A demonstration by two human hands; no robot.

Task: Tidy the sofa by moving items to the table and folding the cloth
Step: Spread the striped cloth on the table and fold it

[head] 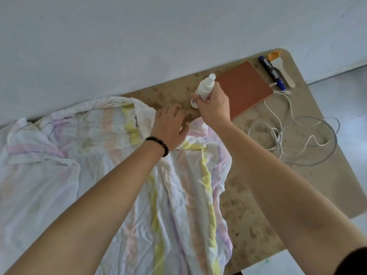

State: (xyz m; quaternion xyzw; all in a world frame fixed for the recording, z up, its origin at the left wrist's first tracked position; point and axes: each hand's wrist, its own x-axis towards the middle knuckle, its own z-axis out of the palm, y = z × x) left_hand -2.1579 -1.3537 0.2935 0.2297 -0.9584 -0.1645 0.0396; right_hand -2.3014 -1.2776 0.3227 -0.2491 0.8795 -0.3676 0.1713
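A crumpled white cloth [95, 175] with pastel pink, yellow and purple stripes lies spread over the brown speckled surface [258, 205]. My left hand [170, 126], a dark bead bracelet on its wrist, rests flat with relaxed fingers on the cloth's upper edge. My right hand [213, 105] grips a small white plastic bottle [204, 88] just above the surface, beside the left hand and at the near corner of a reddish-brown book [244, 88].
A blue marker [271, 71] and a paintbrush with a pale handle [282, 70] lie at the far right corner. A tangle of white and grey cable [297, 135] lies right of the book. A pale wall [139, 46] runs behind; the surface's right edge drops to a light floor.
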